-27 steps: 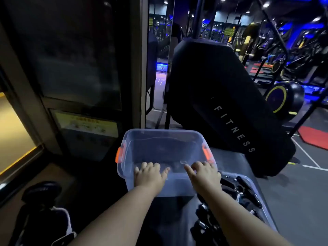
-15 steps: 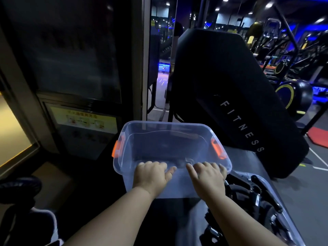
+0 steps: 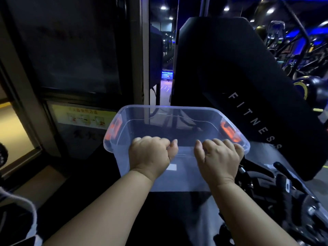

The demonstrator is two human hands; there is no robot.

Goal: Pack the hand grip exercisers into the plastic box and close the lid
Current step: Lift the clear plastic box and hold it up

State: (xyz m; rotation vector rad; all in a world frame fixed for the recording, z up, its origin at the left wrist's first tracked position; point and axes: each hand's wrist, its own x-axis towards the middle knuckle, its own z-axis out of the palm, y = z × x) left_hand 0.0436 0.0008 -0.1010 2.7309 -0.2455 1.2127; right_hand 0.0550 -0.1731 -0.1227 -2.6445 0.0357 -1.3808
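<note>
A clear plastic box (image 3: 166,112) with orange side latches (image 3: 229,133) stands open in front of me, tilted slightly toward me, with nothing visible inside. My left hand (image 3: 150,155) grips the near rim left of the middle, fingers curled over the edge. My right hand (image 3: 219,158) grips the same rim further right. Black hand grip exercisers (image 3: 276,196) lie in a pile at the lower right, on what looks like the clear lid (image 3: 301,183); its outline is hard to tell.
A large black gym machine marked FITNESS (image 3: 248,86) rises behind and right of the box. A dark glass door and a yellow notice (image 3: 83,116) are on the left. A black bag with a white cord (image 3: 21,206) sits at the lower left.
Both hands curled over the near rim and drew the box closer and a little higher. The view moved nearer to the box.
</note>
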